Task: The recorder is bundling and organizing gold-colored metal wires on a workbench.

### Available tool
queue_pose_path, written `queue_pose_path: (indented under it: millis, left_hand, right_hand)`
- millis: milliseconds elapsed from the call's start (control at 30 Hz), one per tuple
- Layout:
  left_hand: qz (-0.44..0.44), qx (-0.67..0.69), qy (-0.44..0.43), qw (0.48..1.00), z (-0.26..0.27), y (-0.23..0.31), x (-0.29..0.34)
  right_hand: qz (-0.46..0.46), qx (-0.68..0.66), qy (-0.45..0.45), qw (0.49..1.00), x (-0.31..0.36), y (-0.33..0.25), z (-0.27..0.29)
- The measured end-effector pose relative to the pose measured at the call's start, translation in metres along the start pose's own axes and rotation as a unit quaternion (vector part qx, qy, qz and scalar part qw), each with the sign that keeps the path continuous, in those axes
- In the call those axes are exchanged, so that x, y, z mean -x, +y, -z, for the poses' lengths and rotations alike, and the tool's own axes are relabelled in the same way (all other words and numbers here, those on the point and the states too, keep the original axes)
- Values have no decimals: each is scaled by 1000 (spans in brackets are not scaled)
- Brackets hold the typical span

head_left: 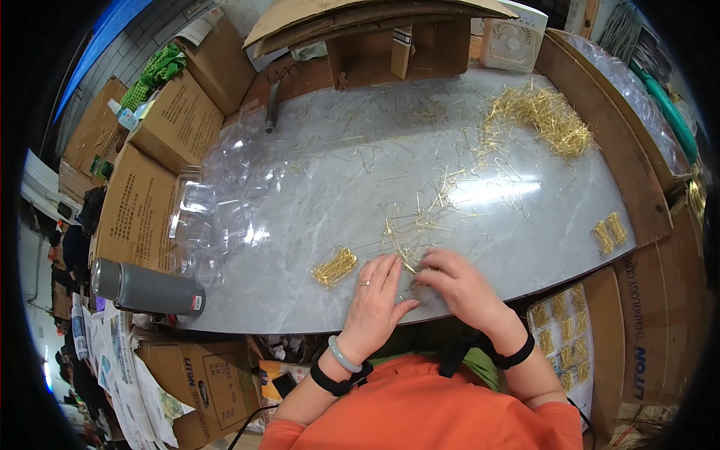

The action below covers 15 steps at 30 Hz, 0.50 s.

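My left hand [373, 304] lies nearly flat at the near edge of the grey marbled table [300, 217]. Its fingers are stretched out, the thumb is apart, and no object is in its grasp. Slightly blurred, my right hand [463, 289] curls its fingers inward over the near end of some gold wire hooks [405, 247]. What its fingertips hold, if anything, is hidden. Just left of my left hand rests a neat bundle of gold hooks [334, 267]. Loose hooks [450, 180] trail from there up to a large tangled pile [544, 120] at the far right.
Clear plastic boxes [232, 180] and a grey bottle [154, 289] line the left side. Cardboard boxes [142, 210] wall that side; a cardboard shelf [367, 56] and white fan [512, 43] stand behind. Small hook bundles [611, 232] lie right, above a tray of bundles [551, 319].
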<state>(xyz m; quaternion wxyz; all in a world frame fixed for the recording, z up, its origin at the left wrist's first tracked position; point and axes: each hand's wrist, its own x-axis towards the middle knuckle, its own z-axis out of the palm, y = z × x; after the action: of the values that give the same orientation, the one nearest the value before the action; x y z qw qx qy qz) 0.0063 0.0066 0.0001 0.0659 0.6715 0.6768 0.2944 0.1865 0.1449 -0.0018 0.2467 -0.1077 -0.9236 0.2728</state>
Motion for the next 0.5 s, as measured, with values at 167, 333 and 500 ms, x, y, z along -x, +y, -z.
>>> queue_pose_path:
  millis: [167, 333, 500]
  left_hand:
    - [20, 12, -6, 1000, 1, 1, 1]
    - [-29, -13, -29, 999, -5, 5, -13]
    - [-37, -16, -32, 999, -5, 7, -14]
  right_hand:
    - [-188, 175, 115, 960, 11, -23, 9]
    - [-39, 109, 10, 993, 9, -24, -5]
    - [-28, 2, 34, 999, 9, -12, -5]
